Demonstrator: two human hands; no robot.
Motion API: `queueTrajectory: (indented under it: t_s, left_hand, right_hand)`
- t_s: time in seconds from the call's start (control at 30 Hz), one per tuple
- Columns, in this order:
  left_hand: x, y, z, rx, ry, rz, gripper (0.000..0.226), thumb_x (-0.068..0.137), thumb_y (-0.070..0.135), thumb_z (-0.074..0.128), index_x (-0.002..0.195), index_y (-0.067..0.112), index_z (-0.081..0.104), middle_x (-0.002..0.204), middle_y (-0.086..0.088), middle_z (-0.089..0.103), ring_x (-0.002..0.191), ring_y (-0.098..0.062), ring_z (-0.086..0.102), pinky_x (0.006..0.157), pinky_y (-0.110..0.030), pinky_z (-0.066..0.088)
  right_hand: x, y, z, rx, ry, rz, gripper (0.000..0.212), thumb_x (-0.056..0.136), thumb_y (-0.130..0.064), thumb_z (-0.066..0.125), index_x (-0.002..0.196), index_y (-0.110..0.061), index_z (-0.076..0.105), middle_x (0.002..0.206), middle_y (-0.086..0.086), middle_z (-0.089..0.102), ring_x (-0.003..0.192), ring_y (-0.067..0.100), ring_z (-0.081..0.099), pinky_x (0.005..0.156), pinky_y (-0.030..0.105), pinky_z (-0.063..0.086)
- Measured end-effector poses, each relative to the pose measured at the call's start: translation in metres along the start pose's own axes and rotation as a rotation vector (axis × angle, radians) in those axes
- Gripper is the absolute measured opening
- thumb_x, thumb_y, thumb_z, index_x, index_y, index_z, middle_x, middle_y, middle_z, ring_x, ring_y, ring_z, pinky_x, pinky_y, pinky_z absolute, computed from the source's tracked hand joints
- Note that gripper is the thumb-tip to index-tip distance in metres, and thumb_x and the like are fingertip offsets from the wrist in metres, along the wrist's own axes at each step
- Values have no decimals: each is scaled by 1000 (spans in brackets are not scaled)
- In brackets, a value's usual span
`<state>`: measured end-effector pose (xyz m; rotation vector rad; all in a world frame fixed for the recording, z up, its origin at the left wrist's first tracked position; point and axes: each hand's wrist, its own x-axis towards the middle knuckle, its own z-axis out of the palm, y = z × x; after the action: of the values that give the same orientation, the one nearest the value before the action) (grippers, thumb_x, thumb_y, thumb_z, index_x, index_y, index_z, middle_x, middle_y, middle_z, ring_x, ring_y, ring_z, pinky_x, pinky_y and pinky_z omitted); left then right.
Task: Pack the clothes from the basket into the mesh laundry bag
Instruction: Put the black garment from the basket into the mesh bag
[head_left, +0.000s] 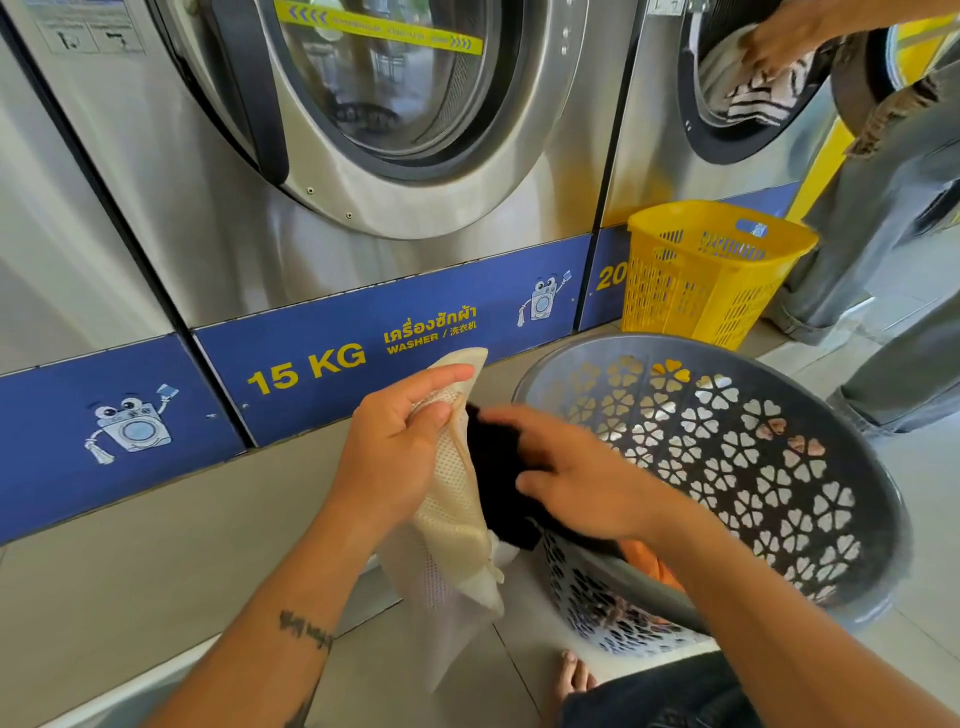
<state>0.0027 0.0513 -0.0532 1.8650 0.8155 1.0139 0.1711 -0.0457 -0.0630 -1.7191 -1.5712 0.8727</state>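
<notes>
The left hand (395, 447) pinches the rim of the cream mesh laundry bag (457, 499) and holds it up, likely so its mouth faces the basket. The right hand (576, 483), blurred, fingers loosely curled on a black garment (498, 483), seems to push it in. The grey basket (857, 493) tilts close on the right, orange cloth (649, 564) still inside.

Bright daylight, perhaps slight motion blur

Left hand (395, 457) pinches cream mesh laundry bag (454, 499) at its mouth; right hand (582, 483) grips black garment (496, 478) at the opening. Grey basket (862, 499) tilted beside, orange cloth (649, 564) inside. Yellow basket (711, 270) by washers.
</notes>
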Motion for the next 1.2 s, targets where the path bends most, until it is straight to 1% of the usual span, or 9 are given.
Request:
queueTrajectory:
  t_s: [0.13,0.23,0.3,0.53,0.7,0.8,0.97,1.1,1.2]
  left_hand:
    - [3,-7,-3,31,49,-69,39,95,11,52,112,42,69,125,17,62,112,3,54,79,-2,35]
    - [0,-5,1,45,23,-52,40,94,9,52,113,39,70,114,25,61,101,23,51,73,5,36]
    - [-1,-5,5,41,10,-35,41,94,7,52,113,38,70,112,26,61,96,31,47,74,8,33]
    - [-3,-7,7,47,-22,-50,42,93,5,51,114,37,70,116,19,63,98,28,48,77,7,33]
    - [-1,-1,4,16,14,-18,46,93,7,52,111,46,68,114,21,66,98,15,57,79,5,36]
    - [0,2,-8,-6,54,32,54,88,1,53,106,50,67,95,30,69,85,4,59,76,1,39]
    - [-2,-5,-20,39,-41,30,51,89,-2,53,116,38,68,117,26,64,112,14,54,85,2,34]
    - [2,-11,-22,79,-23,1,47,92,1,51,121,34,68,127,16,64,117,7,53,88,2,33]
    - [6,-15,-28,104,25,-34,45,94,5,51,122,35,67,130,15,62,120,-2,53,92,-6,33]
  right_hand:
    - [1,32,-25,-21,287,178,86,74,-22,83,137,-41,28,128,3,48,119,22,52,91,31,49]
    - [4,59,-15,117,125,475,94,75,-34,80,149,-41,23,152,8,35,136,32,40,111,51,38]
    - [6,71,-4,413,20,560,71,78,-35,73,142,-42,41,139,1,56,124,28,55,107,55,43]
    - [14,56,-7,200,290,311,17,82,-10,66,94,-21,69,88,5,76,88,24,72,80,44,58]
    - [8,-4,-3,-157,697,-53,35,77,-21,68,105,-29,49,87,-7,66,79,14,63,63,30,50]
    - [2,-21,30,-120,526,-195,41,76,-25,69,108,-28,44,84,-15,62,77,9,60,64,23,46]
    - [12,-8,53,-370,-192,-148,22,87,-1,49,100,-5,66,98,11,71,88,28,62,80,40,51]
    - [16,-8,33,-243,31,-145,45,81,0,55,117,-21,69,113,-4,71,102,12,63,91,24,49]
    - [14,15,2,-203,289,32,69,75,-20,75,137,-35,47,131,2,53,125,19,48,106,36,41]
